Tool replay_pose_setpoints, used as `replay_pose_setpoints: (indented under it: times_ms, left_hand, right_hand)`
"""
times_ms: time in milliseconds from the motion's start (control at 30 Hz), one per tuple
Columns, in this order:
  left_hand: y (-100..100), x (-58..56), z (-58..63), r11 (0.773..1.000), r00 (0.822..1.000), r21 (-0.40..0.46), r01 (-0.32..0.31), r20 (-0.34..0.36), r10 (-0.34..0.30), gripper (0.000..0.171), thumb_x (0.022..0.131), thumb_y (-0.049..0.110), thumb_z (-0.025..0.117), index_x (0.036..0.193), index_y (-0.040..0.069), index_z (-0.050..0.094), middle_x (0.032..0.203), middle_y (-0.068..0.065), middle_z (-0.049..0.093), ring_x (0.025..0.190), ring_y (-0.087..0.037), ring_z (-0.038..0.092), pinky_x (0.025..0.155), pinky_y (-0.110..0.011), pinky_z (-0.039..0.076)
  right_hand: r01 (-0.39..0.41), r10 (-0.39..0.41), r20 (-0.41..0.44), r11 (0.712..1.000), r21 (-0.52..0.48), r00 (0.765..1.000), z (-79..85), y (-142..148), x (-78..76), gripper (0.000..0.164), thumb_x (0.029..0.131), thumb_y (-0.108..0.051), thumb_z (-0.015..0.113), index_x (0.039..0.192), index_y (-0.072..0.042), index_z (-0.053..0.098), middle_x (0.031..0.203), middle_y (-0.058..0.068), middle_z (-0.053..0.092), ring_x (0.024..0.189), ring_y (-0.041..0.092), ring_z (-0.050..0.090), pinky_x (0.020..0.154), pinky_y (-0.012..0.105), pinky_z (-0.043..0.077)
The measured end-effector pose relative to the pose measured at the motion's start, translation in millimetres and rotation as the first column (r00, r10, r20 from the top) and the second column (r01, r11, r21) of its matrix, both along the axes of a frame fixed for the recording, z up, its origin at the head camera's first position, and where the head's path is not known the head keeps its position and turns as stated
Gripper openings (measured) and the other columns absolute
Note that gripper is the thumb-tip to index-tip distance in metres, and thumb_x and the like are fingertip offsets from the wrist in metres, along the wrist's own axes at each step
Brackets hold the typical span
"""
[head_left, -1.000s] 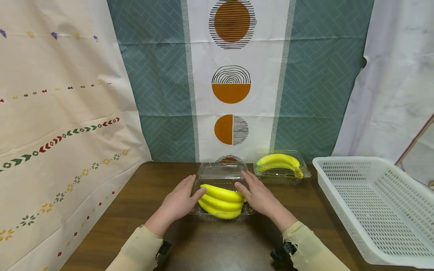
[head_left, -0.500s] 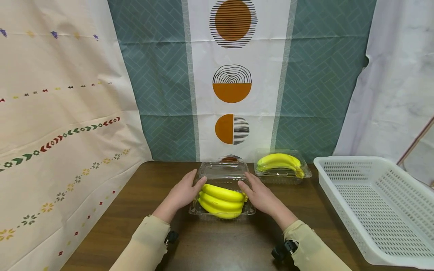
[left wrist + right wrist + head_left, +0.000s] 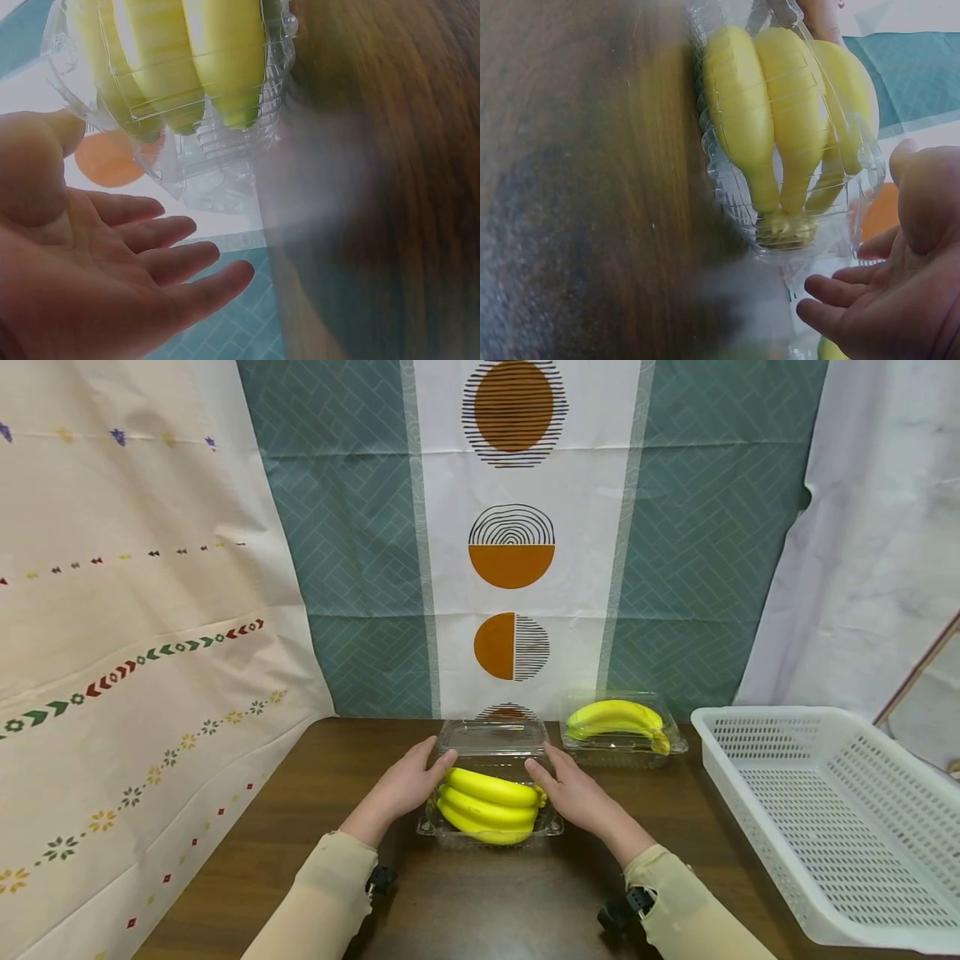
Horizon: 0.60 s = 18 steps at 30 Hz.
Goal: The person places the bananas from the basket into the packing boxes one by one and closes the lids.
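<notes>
A bunch of three yellow bananas [image 3: 487, 807] lies in a clear plastic clamshell box [image 3: 426, 828] on the table. The box's lid [image 3: 492, 739] is raised and tilted back behind the fruit. At the box's left side is my left hand [image 3: 405, 785], fingers spread and nearly straight, thumb by the rim. My right hand [image 3: 581, 795] mirrors it at the right side, near the stem end. In the left wrist view the palm faces the box, with nothing in the hand. The right wrist view shows the bananas' stems [image 3: 786, 229] through the plastic, beside loosely extended fingers [image 3: 829, 292].
Behind and to the right, a second clear box [image 3: 675, 743] contains a banana bunch [image 3: 618, 718]. A white perforated basket [image 3: 787, 860] stands at the right of the brown wooden table [image 3: 480, 902]. Patterned cloths [image 3: 360, 568] hang behind and at the left.
My left hand has lifted slightly and shifted up and right along the box's side. The right hand has barely moved, and the bananas and box stay in place.
</notes>
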State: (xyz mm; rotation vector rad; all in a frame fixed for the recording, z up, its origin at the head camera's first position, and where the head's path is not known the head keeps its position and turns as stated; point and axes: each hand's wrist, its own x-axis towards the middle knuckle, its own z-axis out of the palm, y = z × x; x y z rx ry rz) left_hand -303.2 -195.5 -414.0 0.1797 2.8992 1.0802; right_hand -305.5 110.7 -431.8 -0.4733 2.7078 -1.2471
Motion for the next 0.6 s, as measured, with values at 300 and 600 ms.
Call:
replay_pose_setpoints:
  times_ms: [300,600]
  left_hand:
    - [-1,-2.6,-4.1,1.0,1.0,0.01,0.014,0.011,-0.014,0.087,0.115,0.061,0.049,0.172,-0.002,0.03,0.175,-0.026,0.033,0.161,-0.047,0.032,0.128,-0.066,0.029]
    - [-3,-5.7,-8.2,1.0,1.0,0.015,0.008,0.03,-0.008,0.088,0.114,0.063,0.048,0.173,-0.001,0.03,0.176,-0.025,0.033,0.161,-0.047,0.032,0.128,-0.066,0.029]
  right_hand:
    - [0.008,-0.008,0.01,1.0,-0.007,1.0,-2.7,-3,-5.8,0.091,0.115,-0.064,0.045,0.176,-0.001,0.019,0.18,0.027,0.02,0.163,0.05,0.023,0.128,0.071,0.024]
    - [-0.002,0.003,0.033,0.999,-0.048,0.999,-4.3,-7,-16.6,0.093,0.114,-0.066,0.044,0.176,-0.001,0.015,0.18,0.027,0.016,0.164,0.05,0.02,0.128,0.071,0.022]
